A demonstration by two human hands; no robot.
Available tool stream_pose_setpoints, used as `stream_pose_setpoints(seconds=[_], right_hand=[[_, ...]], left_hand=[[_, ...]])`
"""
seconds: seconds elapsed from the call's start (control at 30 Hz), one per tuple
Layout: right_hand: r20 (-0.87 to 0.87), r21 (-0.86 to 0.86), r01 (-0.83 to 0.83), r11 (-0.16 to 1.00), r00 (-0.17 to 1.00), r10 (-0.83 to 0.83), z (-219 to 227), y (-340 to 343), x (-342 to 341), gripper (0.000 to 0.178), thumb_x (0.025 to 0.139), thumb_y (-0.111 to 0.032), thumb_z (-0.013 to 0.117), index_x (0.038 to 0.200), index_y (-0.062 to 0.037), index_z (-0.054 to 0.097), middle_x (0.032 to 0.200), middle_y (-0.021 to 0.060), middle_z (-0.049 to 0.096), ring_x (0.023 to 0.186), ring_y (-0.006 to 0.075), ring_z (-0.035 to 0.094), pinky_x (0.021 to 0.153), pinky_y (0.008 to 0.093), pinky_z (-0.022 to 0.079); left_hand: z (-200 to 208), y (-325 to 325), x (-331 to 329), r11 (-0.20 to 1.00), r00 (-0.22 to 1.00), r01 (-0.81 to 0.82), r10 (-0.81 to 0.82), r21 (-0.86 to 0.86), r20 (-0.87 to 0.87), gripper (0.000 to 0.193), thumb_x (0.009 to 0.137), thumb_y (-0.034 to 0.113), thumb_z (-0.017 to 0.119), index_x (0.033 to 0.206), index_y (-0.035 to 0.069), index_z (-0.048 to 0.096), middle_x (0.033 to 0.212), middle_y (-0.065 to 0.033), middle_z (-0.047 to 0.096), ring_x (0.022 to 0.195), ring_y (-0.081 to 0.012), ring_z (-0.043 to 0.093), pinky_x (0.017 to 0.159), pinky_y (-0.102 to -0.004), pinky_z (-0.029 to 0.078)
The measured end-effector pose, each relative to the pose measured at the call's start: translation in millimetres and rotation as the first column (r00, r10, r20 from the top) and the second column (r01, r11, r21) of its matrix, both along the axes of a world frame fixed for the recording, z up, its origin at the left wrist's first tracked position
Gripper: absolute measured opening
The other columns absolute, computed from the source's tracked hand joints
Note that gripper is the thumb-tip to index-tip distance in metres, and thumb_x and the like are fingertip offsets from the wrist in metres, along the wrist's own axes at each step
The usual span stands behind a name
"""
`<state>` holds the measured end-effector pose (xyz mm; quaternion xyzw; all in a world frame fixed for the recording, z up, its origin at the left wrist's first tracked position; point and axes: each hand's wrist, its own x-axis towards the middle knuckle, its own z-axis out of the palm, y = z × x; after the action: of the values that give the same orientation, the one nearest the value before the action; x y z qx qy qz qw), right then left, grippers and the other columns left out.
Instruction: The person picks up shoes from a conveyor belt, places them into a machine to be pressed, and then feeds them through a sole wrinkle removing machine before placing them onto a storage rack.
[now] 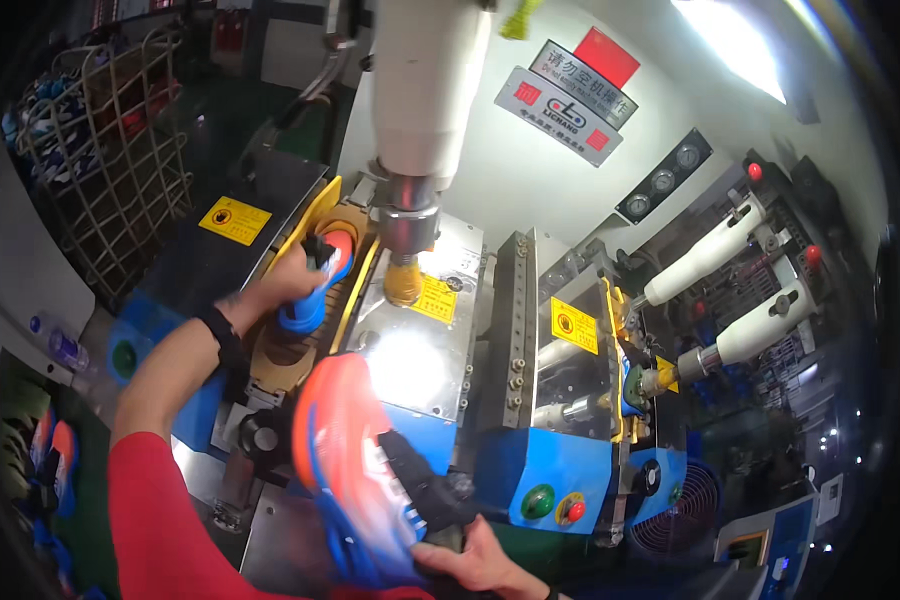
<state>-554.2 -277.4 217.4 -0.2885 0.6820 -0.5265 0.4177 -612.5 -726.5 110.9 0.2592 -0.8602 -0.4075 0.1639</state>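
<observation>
My right hand (475, 560) grips an orange, white and blue sports shoe (345, 440) at its blue end, thumb on the side. The shoe stands tilted up, its orange end raised, with a black part in its opening. My left hand (288, 275) is closed round the dark upper part of a second orange and blue shoe (338, 268). That shoe sits in the left station of a pressing machine, between yellow side pads (305, 225). Its lower parts are partly hidden by my hand.
A white press cylinder (420, 90) with a yellow tip hangs beside the left station. Further right, another shoe (630, 385) sits in a second station near white cylinders (760, 325). Green and red buttons (538, 502) face me. A wire cage (120, 130) stands far left; shoes (60, 460) lie lower left.
</observation>
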Motion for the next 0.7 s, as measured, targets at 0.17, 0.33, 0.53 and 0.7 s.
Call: stream_pose_setpoints(seconds=[0.17,0.33,0.53,0.7], right_hand=[[-0.015,0.057,0.119,0.991,0.993,-0.118,2,-29,0,0.049,0.083,-0.024,0.076,0.12,-0.0002,0.055,0.1,0.0038,0.061,0.091,0.0134,0.056,0.084,0.0312,0.047],[0.604,0.175,0.174,0.969,0.759,-0.245,26,-192,-37,0.021,0.091,-0.017,0.063,0.107,-0.0046,0.06,0.094,0.0063,0.066,0.084,0.0165,0.065,0.076,0.0328,0.054],[-0.596,0.053,0.469,0.882,0.724,-0.349,-79,-342,-134,0.047,0.081,-0.018,0.066,0.112,0.0133,0.048,0.101,0.0239,0.061,0.091,0.0383,0.065,0.084,0.0456,0.053],[-0.679,0.123,0.479,0.869,0.679,-0.278,-140,-370,-90,0.066,0.078,-0.024,0.073,0.124,0.0089,0.038,0.118,0.0285,0.052,0.098,0.0447,0.061,0.086,0.0492,0.051]], left_hand=[[72,20,115,0.703,0.939,0.12,0.148,0.701,-0.309,0.048,0.086,0.017,0.067,0.127,-0.002,0.05,0.11,-0.0103,0.062,0.096,-0.0182,0.062,0.082,-0.0314,0.051],[-8,91,353,0.749,0.622,-0.08,0.553,0.658,-0.554,0.058,0.096,0.025,0.052,0.145,0.001,0.031,0.137,-0.0185,0.048,0.12,-0.0319,0.054,0.099,-0.043,0.047],[-105,231,554,0.095,0.24,-0.765,0.96,0.637,0.145,0.071,0.097,0.038,0.055,0.15,0.002,0.023,0.143,-0.019,0.04,0.124,-0.0321,0.049,0.101,-0.0432,0.043],[-71,338,521,-0.228,0.153,-0.743,0.857,0.629,0.492,0.061,0.091,0.025,0.068,0.14,0.002,0.04,0.136,-0.0141,0.049,0.12,-0.0267,0.051,0.101,-0.0427,0.042]])
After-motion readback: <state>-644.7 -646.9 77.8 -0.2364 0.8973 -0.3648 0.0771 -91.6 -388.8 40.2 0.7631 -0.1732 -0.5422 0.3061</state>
